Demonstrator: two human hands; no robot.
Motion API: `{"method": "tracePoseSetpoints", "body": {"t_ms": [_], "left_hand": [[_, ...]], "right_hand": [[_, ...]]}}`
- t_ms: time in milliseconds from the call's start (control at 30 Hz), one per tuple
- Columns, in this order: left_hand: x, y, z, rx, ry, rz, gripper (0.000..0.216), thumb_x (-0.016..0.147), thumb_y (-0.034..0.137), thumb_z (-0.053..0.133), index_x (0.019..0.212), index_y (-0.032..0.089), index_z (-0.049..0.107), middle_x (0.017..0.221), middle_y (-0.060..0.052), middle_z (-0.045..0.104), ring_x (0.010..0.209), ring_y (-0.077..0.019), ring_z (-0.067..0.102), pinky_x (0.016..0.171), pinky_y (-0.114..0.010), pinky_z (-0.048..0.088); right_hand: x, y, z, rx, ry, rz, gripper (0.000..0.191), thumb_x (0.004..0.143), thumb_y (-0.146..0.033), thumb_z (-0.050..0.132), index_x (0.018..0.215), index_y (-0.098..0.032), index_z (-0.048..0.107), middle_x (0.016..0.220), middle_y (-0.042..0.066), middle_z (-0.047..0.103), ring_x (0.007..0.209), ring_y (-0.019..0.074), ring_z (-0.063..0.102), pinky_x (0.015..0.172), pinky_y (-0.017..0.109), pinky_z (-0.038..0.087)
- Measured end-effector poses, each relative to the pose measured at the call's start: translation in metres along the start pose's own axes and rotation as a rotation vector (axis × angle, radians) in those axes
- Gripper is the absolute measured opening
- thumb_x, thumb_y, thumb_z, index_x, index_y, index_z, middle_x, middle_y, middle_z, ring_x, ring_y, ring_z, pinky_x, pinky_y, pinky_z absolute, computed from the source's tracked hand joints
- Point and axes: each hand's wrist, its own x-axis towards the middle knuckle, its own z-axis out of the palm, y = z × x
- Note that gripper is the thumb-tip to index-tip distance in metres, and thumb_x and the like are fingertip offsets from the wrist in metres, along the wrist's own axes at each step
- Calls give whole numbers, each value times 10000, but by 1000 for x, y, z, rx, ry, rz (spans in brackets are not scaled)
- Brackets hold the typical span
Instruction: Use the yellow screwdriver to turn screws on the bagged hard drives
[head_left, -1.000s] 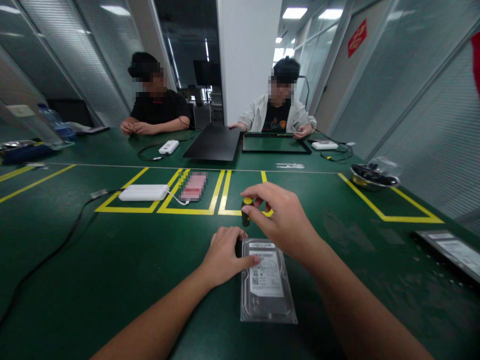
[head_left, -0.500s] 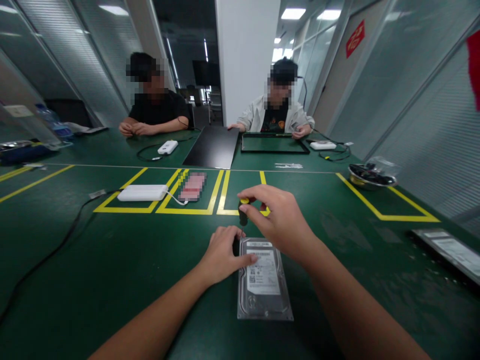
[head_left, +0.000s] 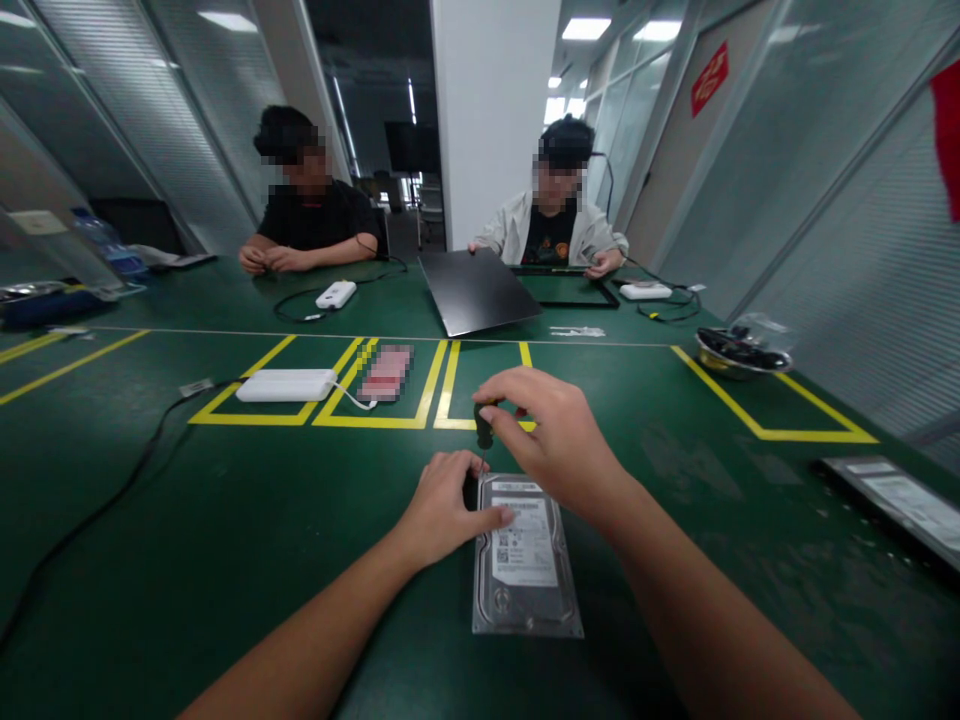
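Right hand (head_left: 553,422) pinches screwdriver (head_left: 484,432) at hard drive's (head_left: 525,590) eleven-o'clock corner; left hand's (head_left: 442,510) wide grip straddles ten-o'clock edge; surface (head_left: 480,680) borders six.

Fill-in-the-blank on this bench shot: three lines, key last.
1. The small dark-handled, thin-shafted tool in the right hand is a ____.
2. Only the ____ of the left hand lies over the white rectangular label on the flat silver metal hard drive.
3. Straight yellow tape strips mark a ____ tabletop.

Missing words: screwdriver; thumb; green.
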Motion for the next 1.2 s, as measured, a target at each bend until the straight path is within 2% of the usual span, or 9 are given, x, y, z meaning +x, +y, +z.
{"method": "tracePoseSetpoints", "body": {"t_ms": [200,400,567,833,1033,1200], "left_hand": [[0,-1,1,9,20,2,517,674,585,771,935,206,535,939,-34,595,882,-253,511,733,-332,379],[0,-3,2,-27,45,16,361,784,493,711,933,212,538,928,-24,606,883,-242,522,746,-328,380],[1,-5,3,-33,43,4,358,768,481,727,919,215,541,922,-21,614,876,-242,530,741,-328,386],[1,-4,3,-68,78,-35,347,721,406,780,889,214,544,895,-6,597,868,-230,531,730,-317,389],[2,-3,2,-77,77,-43,357,710,401,787,882,210,539,885,-8,597,862,-228,532,730,-316,389],[2,-3,3,-89,85,-32,356,710,387,787,892,211,537,908,-9,608,871,-230,531,741,-319,390]], "right_hand": [[0,-1,1,8,23,-25,161,890,-120,556,975,-158,687,1106,70,699,1063,177,635,943,338,495],[-1,1,3,-11,-12,-20,211,902,-106,519,1037,-157,673,1102,56,706,1049,182,640,934,355,497],[-1,0,4,-1,11,-22,178,900,-132,551,1022,-170,674,1108,61,693,1054,179,631,930,345,491],[0,-1,5,-44,58,-5,34,864,-195,676,885,-169,673,898,38,653,885,166,591,796,310,454],[0,-3,5,-68,56,-15,87,881,-142,615,953,-162,658,946,34,678,903,164,590,814,307,445],[0,-3,6,-37,61,1,69,866,-205,671,911,-154,676,941,55,647,913,172,585,810,304,454]]}}
